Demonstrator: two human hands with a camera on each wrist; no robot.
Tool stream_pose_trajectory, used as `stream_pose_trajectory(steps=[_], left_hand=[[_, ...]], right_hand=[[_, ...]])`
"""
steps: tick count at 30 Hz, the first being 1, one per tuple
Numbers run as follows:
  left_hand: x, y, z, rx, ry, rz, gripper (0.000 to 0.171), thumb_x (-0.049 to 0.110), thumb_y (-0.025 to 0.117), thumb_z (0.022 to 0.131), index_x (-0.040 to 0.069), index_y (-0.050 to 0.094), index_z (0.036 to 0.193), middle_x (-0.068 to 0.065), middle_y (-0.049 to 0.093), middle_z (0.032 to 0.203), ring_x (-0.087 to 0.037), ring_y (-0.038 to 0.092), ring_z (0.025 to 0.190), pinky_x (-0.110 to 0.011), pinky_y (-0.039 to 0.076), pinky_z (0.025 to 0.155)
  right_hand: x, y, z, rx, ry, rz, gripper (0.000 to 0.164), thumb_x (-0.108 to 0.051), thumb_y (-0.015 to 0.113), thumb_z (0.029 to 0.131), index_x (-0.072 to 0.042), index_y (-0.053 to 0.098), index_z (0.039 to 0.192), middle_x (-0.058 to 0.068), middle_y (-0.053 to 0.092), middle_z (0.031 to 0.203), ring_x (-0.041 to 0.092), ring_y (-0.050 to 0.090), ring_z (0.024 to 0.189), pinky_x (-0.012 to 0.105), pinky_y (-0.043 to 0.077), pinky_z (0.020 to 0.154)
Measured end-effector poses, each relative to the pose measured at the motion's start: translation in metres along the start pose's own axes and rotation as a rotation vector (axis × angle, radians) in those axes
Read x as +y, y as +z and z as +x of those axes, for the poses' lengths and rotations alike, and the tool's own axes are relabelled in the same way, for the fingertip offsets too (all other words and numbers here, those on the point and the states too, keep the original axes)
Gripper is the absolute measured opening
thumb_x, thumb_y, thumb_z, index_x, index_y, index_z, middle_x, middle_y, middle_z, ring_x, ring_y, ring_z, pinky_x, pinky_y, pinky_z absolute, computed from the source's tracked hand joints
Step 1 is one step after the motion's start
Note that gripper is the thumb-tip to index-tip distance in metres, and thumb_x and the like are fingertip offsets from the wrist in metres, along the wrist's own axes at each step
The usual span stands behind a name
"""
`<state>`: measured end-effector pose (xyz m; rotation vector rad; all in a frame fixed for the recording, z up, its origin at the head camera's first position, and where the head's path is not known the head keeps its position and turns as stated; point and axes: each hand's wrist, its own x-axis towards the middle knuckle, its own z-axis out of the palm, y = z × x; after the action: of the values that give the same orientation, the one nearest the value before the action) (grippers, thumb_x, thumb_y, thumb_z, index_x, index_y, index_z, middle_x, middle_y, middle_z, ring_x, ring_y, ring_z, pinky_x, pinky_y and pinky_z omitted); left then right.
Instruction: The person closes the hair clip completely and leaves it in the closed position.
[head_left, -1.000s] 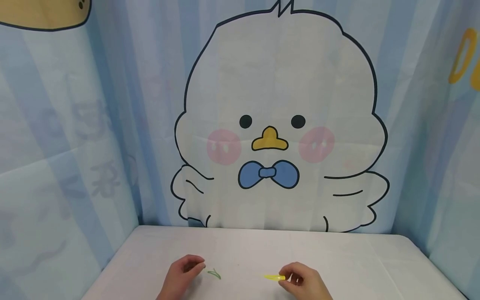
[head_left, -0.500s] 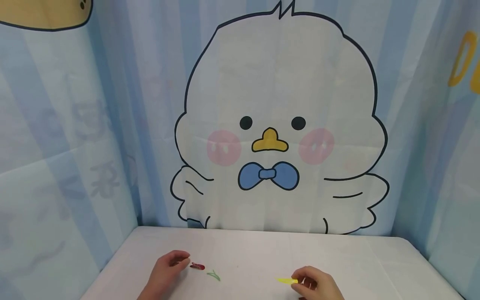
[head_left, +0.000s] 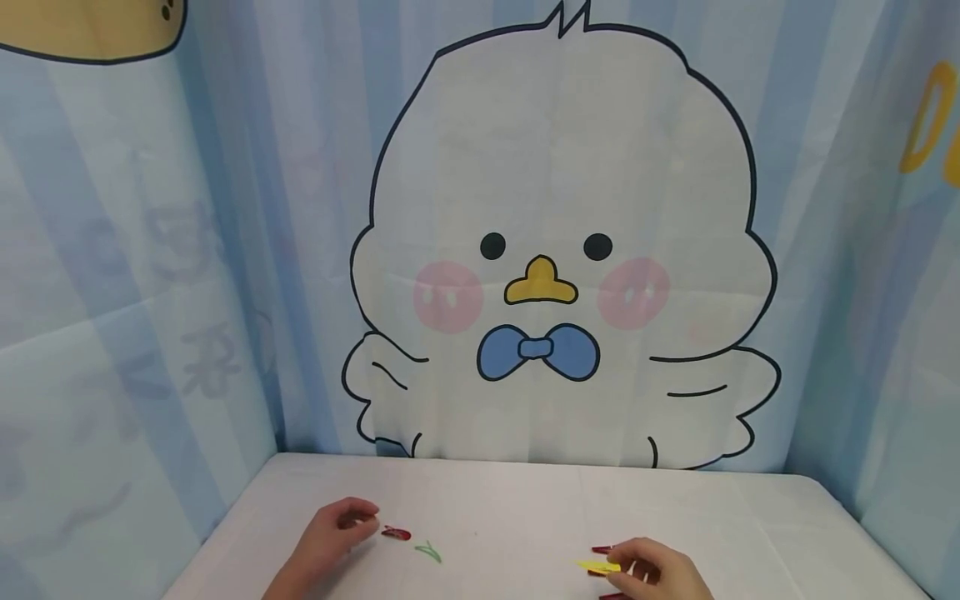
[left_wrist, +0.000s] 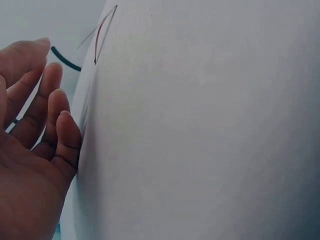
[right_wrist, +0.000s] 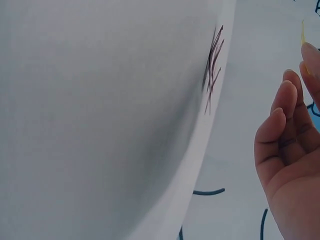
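Observation:
A yellow snap hair clip is pinched between the thumb and fingertips of my right hand; its tip also shows in the right wrist view. Red snap hair clips lie on the table at that hand, partly hidden by it and the yellow clip. My left hand holds nothing, its fingers loosely bent. Just right of its fingertips lies another red hair clip, apart from them. Beyond that sits a green hair clip, its thin parts spread in a V.
The white table reaches back to a striped blue-and-white curtain printed with a large cartoon bird. Curtain sides enclose the table at left and right.
My right hand has moved right with the yellow clip, and red clips now show beside it. The left hand has drawn back leftward, leaving a red clip in view near the green one.

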<state>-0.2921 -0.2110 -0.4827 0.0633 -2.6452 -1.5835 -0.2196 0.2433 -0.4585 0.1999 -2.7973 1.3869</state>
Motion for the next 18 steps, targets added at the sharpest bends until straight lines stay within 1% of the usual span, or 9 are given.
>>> stream_pose_trajectory(steps=[4,7,11,14,18], left_hand=[[0.0,-0.001,0.003,-0.029,0.015,0.033,0.02,0.008,0.076,0.087,0.002,0.071,0.105,-0.003,0.067,0.095,-0.02,0.057,0.083,-0.035,0.052,0.071],[0.001,-0.002,0.005,-0.058,0.02,0.062,0.021,0.008,0.078,0.086,0.003,0.071,0.105,-0.002,0.067,0.097,-0.019,0.057,0.085,-0.037,0.052,0.075],[0.003,-0.003,0.007,-0.105,0.051,0.106,0.021,0.008,0.079,0.084,0.004,0.071,0.104,-0.001,0.067,0.096,-0.019,0.056,0.086,-0.038,0.05,0.079],[0.004,-0.004,0.008,-0.125,0.074,0.134,0.022,0.006,0.078,0.083,0.004,0.071,0.103,-0.001,0.066,0.095,-0.019,0.055,0.085,-0.037,0.049,0.078],[0.005,-0.002,0.01,-0.126,0.082,0.168,0.021,0.005,0.078,0.081,0.005,0.071,0.101,0.0,0.065,0.093,-0.019,0.053,0.083,-0.035,0.046,0.075]], right_hand=[[0.008,-0.004,-0.001,-0.012,0.027,-0.009,0.02,-0.02,0.08,0.086,-0.006,0.072,0.098,0.0,0.06,0.084,0.019,0.051,0.073,0.026,0.044,0.061],[0.013,-0.006,-0.002,-0.026,0.056,-0.02,0.02,-0.021,0.079,0.087,-0.006,0.071,0.099,0.0,0.059,0.084,0.019,0.05,0.075,0.027,0.042,0.062],[0.018,-0.009,-0.004,-0.038,0.074,-0.03,0.022,-0.021,0.079,0.088,-0.005,0.07,0.1,0.0,0.058,0.085,0.019,0.049,0.076,0.027,0.041,0.063],[0.02,-0.011,-0.004,-0.059,0.087,-0.032,0.022,-0.019,0.079,0.088,-0.004,0.07,0.101,0.0,0.057,0.085,0.019,0.049,0.076,0.026,0.041,0.063],[0.023,-0.015,-0.005,-0.098,0.089,-0.047,0.022,-0.017,0.079,0.088,-0.004,0.071,0.102,0.0,0.056,0.086,0.019,0.048,0.077,0.025,0.042,0.063]])
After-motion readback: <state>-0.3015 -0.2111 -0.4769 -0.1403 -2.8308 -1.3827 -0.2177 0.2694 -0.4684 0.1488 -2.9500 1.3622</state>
